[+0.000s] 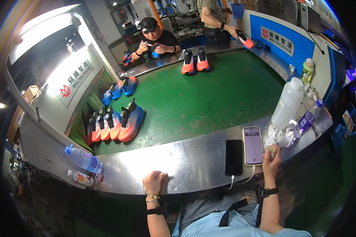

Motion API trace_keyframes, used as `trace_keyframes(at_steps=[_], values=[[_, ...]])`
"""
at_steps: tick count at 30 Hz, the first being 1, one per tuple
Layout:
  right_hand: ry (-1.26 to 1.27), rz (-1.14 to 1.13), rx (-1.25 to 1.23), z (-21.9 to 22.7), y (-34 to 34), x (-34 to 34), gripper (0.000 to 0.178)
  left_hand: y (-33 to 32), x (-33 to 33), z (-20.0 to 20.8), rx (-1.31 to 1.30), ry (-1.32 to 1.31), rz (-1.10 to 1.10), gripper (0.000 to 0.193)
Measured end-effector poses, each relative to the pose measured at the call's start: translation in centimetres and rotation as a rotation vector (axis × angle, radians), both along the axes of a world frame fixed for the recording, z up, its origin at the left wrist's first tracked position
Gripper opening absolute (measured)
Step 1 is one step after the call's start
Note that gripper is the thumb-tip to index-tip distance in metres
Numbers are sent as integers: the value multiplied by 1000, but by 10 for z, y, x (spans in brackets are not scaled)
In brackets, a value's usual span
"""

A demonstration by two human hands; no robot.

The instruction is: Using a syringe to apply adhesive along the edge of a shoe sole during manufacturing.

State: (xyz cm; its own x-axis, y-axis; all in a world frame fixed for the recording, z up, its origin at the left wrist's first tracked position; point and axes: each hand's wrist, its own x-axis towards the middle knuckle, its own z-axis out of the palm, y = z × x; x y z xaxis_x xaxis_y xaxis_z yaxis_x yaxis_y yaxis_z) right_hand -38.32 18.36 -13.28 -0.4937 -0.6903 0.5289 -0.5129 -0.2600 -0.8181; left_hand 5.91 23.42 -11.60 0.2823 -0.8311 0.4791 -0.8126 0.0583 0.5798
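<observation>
Nearest the lens, bottom of the frame: soft light-blue shirt (241, 225), creased, with a dark strap across it. Head view throughout.

Left hand (154, 182), lower centre: fingers curled into a loose fist, resting at the near edge of the worktop (201, 158); cannot tell whether anything is inside. Right hand (271, 161), lower right: fingers closed narrowly round a small brownish piece (272, 149), too small to identify, just beside a crumpled white wad (276, 135), soft and paper-like.

Worktop is brushed steel with a bright glare patch. Left of the right hand, two flat rounded slabs: black phone (233, 158) and lit phone (252, 146) in a pale case, each with a thin white cable. Right side: tall translucent white bottle (287, 103), smooth-walled; purple-labelled bottle (305, 121), tilted. Lower left: clear ribbed bottle (83, 158), blue cap, leaning over.

Beyond the steel, a green belt (194, 98), matt and scuffed. Left of frame, a row of orange-to-blue shoes (131, 123) with black collars, side by side; behind them, bluer shoes (128, 86). Upper centre, an upright coral pair (188, 66), toes toward the camera.

Top of frame: seated co-worker (164, 39) in a black cap handling a shoe (156, 50); standing person (213, 15) gripping a dark-and-coral shoe (245, 39).
</observation>
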Motion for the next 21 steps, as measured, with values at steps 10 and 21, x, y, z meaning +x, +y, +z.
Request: trace_keyframes(at_steps=[10, 21], values=[[-54, 23, 5, 5, 0, 3, 21, -2, 0, 3, 22, 170, 85, 9], [-34, 51, 1, 4, 1, 2, 22, 0, -4, 13, -36, 105, 23, 4]])
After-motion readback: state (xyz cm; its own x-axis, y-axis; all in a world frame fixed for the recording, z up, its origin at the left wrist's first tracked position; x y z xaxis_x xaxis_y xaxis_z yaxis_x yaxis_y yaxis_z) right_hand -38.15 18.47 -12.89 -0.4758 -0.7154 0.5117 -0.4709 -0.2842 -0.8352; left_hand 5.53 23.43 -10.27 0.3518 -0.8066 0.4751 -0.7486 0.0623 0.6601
